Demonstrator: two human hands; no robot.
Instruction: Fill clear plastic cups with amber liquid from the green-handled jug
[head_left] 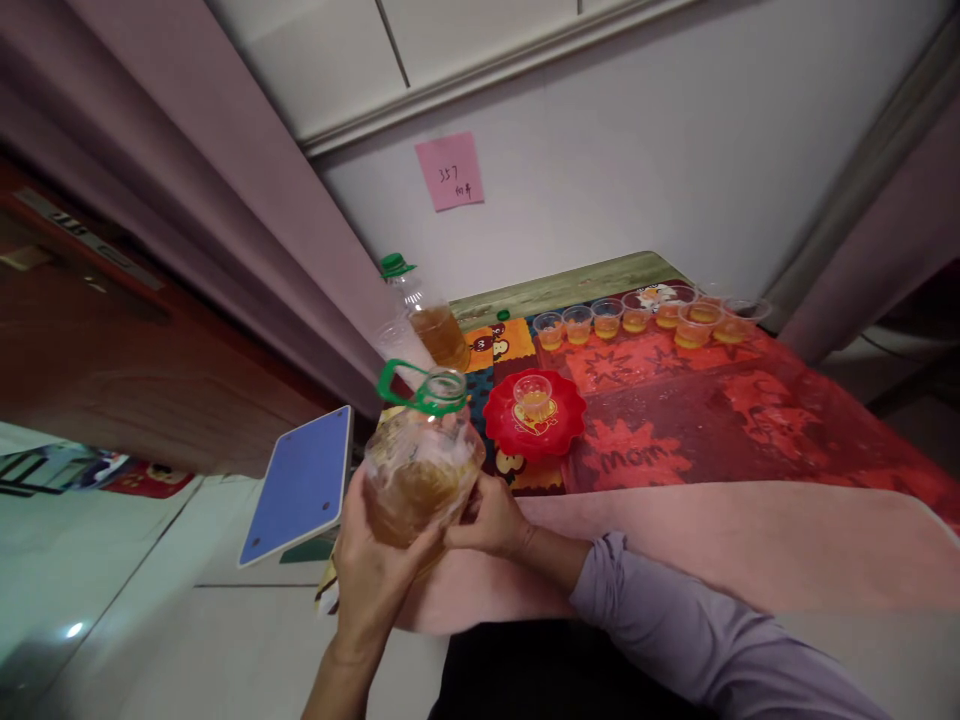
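Currently gripping clear, round-bodied plastic jug (425, 470) with green handle ring (435, 406) and amber liquid (418, 505) between left hand (379, 570) and right hand (491, 520) | held at near-left end of red-patterned counter (720, 455) | likely heavy, soft-walled, slick | best supported low round body, steadied by green handle

Left hand (381, 565) cupped — right hand (493, 518) curled inward, close by.

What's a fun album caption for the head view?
Left hand and right hand hold a clear green-handled plastic bottle near a red scalloped plate.
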